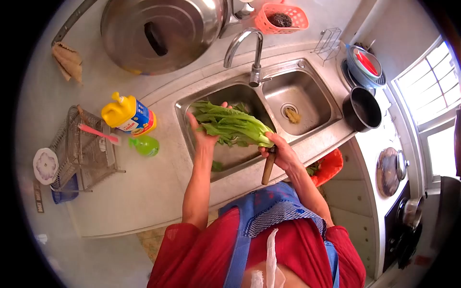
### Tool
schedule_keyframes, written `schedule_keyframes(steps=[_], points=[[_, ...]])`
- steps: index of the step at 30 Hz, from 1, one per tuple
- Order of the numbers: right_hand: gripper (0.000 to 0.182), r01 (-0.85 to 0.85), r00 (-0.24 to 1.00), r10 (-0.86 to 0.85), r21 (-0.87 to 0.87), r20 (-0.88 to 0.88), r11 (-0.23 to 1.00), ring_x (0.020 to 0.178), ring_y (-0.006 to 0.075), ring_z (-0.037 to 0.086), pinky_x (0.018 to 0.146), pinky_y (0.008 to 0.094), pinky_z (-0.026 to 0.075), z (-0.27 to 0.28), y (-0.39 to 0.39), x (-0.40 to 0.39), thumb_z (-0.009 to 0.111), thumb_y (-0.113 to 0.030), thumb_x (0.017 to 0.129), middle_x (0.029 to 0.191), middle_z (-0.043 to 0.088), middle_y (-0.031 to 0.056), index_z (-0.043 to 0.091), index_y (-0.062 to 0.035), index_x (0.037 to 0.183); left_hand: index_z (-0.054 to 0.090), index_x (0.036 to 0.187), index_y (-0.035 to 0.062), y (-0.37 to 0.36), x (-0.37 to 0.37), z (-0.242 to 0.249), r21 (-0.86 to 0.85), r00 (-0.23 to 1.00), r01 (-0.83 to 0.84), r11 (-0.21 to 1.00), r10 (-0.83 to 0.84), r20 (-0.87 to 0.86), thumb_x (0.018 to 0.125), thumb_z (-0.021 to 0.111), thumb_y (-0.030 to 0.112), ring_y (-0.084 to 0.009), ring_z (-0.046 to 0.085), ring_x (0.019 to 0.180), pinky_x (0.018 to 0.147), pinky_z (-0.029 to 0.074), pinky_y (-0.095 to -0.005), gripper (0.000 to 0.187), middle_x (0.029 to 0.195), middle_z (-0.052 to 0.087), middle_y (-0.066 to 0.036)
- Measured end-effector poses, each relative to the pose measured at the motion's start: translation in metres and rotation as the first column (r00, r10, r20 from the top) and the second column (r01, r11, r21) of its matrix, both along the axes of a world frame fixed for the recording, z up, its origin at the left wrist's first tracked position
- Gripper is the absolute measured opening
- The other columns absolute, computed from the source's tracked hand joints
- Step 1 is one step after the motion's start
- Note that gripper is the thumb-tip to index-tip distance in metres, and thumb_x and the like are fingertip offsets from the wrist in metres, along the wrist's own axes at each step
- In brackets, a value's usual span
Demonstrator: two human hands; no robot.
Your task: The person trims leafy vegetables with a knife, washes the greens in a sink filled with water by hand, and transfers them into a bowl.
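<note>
A long bunch of leafy greens (233,124) is held over the left basin of the steel double sink (236,162). My left hand (204,133) supports its leafy end from the left, with the fingers partly behind the leaves. At the pale stem end, my right hand (282,152) is closed round the base and also grips a brown handle (269,168) that points down; whatever the handle belongs to is hidden. More green leaves lie in the left basin beneath the bunch. The chrome faucet (256,62) stands behind the basins.
Left of the sink are a yellow jug (128,115), a green bottle (145,145) and a wire rack (79,149). A black pot (362,109) sits at the right edge. Below the counter hangs a red bag (330,168). A large lid (187,29) leans behind.
</note>
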State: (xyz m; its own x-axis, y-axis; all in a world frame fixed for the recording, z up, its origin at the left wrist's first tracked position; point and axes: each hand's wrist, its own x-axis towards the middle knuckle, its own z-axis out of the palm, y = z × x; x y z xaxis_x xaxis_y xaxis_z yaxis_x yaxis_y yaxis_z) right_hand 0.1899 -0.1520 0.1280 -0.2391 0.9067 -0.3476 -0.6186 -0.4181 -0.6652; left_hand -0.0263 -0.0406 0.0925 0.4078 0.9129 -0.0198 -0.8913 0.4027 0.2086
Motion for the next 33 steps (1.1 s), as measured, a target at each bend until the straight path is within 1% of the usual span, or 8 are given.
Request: schedule_keyframes(steps=[4, 6, 11, 13, 15, 23, 29, 33], points=[[0.029, 0.014, 0.983, -0.031, 0.091, 0.183, 0.996, 0.065, 0.0077, 0.053, 0.053, 0.0204, 0.041, -0.001, 0.018, 0.0, 0.058, -0.028, 0.085, 0.084, 0.057, 0.0022, 0.052, -0.0055, 0.101, 0.039, 0.126, -0.0038, -0.037, -0.002, -0.028, -0.201, 0.983, -0.156, 0.967, 0.133, -0.123, 0.068, 0.044, 0.078, -0.0406, 0.031, 0.124, 0.103, 0.026, -0.0525, 0.1, 0.13, 0.038, -0.024], [0.03, 0.028, 0.949, -0.064, 0.118, 0.31, 0.993, 0.065, 0.0066, 0.052, 0.055, 0.0201, 0.041, 0.01, 0.021, -0.003, 0.059, -0.029, 0.084, 0.084, 0.057, 0.0021, 0.052, -0.005, 0.101, 0.03, 0.132, -0.001, -0.06, 0.002, -0.04, -0.482, 0.992, 0.041, 0.875, 0.023, 0.127, 0.064, 0.047, 0.078, -0.0357, 0.026, 0.128, 0.105, 0.019, -0.0515, 0.106, 0.135, 0.035, -0.019], [0.037, -0.152, 0.692, 0.0, 0.145, 0.722, 0.978, 0.07, 0.0119, 0.052, 0.062, 0.0257, 0.043, 0.014, 0.03, -0.017, 0.062, -0.028, 0.079, 0.085, 0.057, 0.0044, 0.05, 0.0006, 0.101, 0.033, 0.131, 0.0013, -0.076, 0.036, -0.037, -0.113, 0.987, 0.131, 0.985, -0.14, -0.074, 0.066, 0.057, 0.07, -0.0329, 0.031, 0.126, 0.106, 0.022, -0.0511, 0.098, 0.132, 0.039, -0.014], [0.045, -0.11, 0.771, -0.115, 0.309, 0.626, 0.945, 0.074, 0.0145, 0.053, 0.065, 0.0279, 0.043, -0.007, 0.029, -0.038, 0.062, -0.028, 0.079, 0.087, 0.058, 0.008, 0.049, 0.0035, 0.108, 0.041, 0.127, 0.0073, -0.068, 0.047, -0.015, -0.195, 0.904, -0.081, 0.977, -0.011, -0.428, 0.071, 0.054, 0.069, -0.0279, 0.045, 0.115, 0.097, 0.035, -0.0481, 0.084, 0.124, 0.048, -0.01], [0.047, -0.143, 0.808, 0.023, 0.159, 0.589, 0.977, 0.071, 0.012, 0.051, 0.062, 0.0251, 0.042, -0.01, 0.03, -0.04, 0.062, -0.03, 0.079, 0.084, 0.059, 0.0074, 0.049, 0.004, 0.11, 0.045, 0.124, 0.0122, -0.063, 0.047, -0.012, -0.03, 0.952, -0.057, 0.998, 0.046, -0.303, 0.074, 0.052, 0.067, -0.0244, 0.053, 0.105, 0.087, 0.043, -0.0448, 0.074, 0.118, 0.053, -0.007], [0.033, -0.061, 0.92, 0.013, 0.111, 0.392, 0.992, 0.063, 0.0061, 0.045, 0.056, 0.0192, 0.036, -0.023, 0.045, -0.043, 0.058, -0.034, 0.084, 0.078, 0.053, -0.0011, 0.052, -0.0051, 0.1, 0.021, 0.137, 0.0063, -0.086, 0.019, -0.066, -0.54, 0.95, -0.109, 0.835, 0.248, 0.192, 0.075, 0.056, 0.061, -0.0343, 0.025, 0.128, 0.104, 0.026, -0.0504, 0.089, 0.139, 0.023, -0.018], [0.039, -0.055, 0.9, 0.002, 0.11, 0.436, 0.992, 0.072, 0.0069, 0.051, 0.059, 0.0209, 0.039, -0.004, 0.054, -0.05, 0.059, -0.037, 0.083, 0.084, 0.057, 0.0023, 0.051, -0.0034, 0.102, 0.021, 0.133, -0.0055, -0.115, 0.031, -0.056, -0.497, 0.963, 0.194, 0.846, -0.067, 0.262, 0.072, 0.055, 0.065, -0.0329, 0.033, 0.122, 0.104, 0.027, -0.0467, 0.099, 0.134, 0.031, -0.018], [0.044, -0.096, 0.834, -0.002, 0.149, 0.552, 0.984, 0.07, 0.0131, 0.053, 0.06, 0.026, 0.043, -0.003, 0.055, -0.055, 0.063, -0.036, 0.08, 0.08, 0.057, 0.0071, 0.051, 0.0011, 0.099, 0.029, 0.132, -0.0007, -0.093, 0.034, -0.055, -0.161, 0.984, 0.151, 0.975, -0.133, 0.119, 0.07, 0.053, 0.069, -0.0286, 0.035, 0.123, 0.104, 0.026, -0.044, 0.096, 0.134, 0.037, -0.013]])
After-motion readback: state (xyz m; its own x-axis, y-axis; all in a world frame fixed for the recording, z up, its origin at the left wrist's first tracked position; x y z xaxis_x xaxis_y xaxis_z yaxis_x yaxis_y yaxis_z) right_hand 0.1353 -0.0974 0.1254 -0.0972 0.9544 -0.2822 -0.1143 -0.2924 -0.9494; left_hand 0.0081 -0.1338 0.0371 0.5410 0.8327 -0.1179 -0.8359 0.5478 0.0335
